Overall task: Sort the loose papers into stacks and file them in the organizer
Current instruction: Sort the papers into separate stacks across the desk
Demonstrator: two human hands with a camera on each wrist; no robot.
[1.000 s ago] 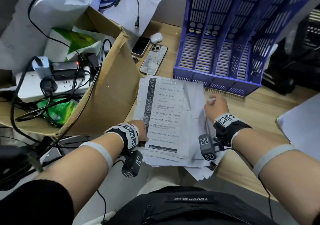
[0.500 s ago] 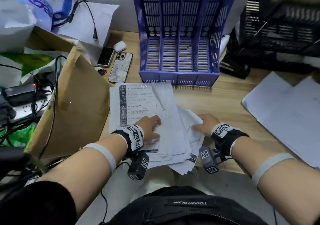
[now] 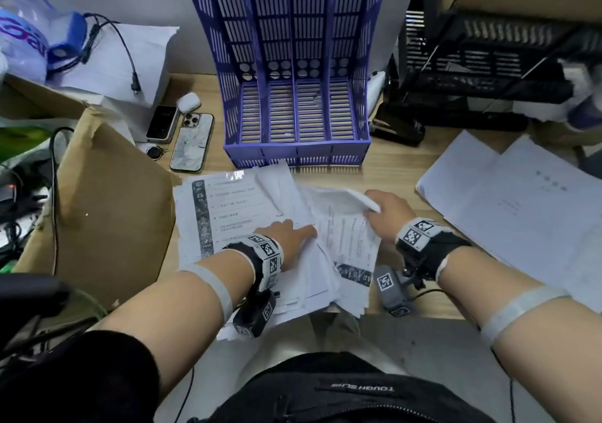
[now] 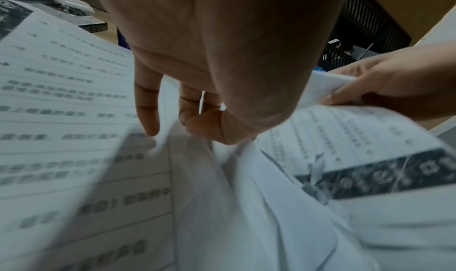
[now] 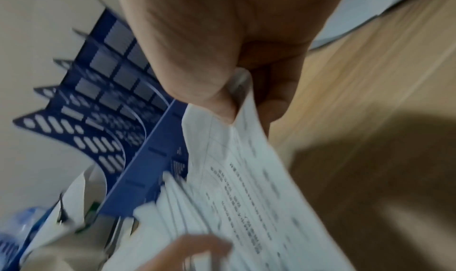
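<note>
- The loose papers (image 3: 247, 214) lie in an untidy pile on the wooden bench (image 3: 387, 178), just in front of the organizer, with their near edges hanging over the bench's front edge.
- The top sheet on the left of the pile is printed, with a dark patterned strip down its left side.
- The right hand (image 3: 387, 215) pinches the far edge of one printed sheet (image 3: 350, 236) between thumb and curled fingers and holds that edge lifted off the pile; the sheet's near end, with a dark band, lies on the other papers.
- The left hand (image 3: 288, 235) lies palm down on the middle of the pile, fingers fairly straight and spread, fingertips (image 4: 148, 123) touching the paper, grasping nothing.
- The blue organizer (image 3: 293, 96) stands upright at the back of the bench with slotted walls; its compartments show bare slatted floors.
- More white sheets (image 3: 527, 214) lie spread on the bench to the right, well apart from the pile.
- Left of the organizer lie two phones (image 3: 190, 144), side by side, and a small white earbud case (image 3: 188, 101).
- A brown cardboard box (image 3: 114, 207) stands at the left, its flap just beside the pile.
- A black wire rack (image 3: 488, 64) stands to the right of the organizer.
</note>
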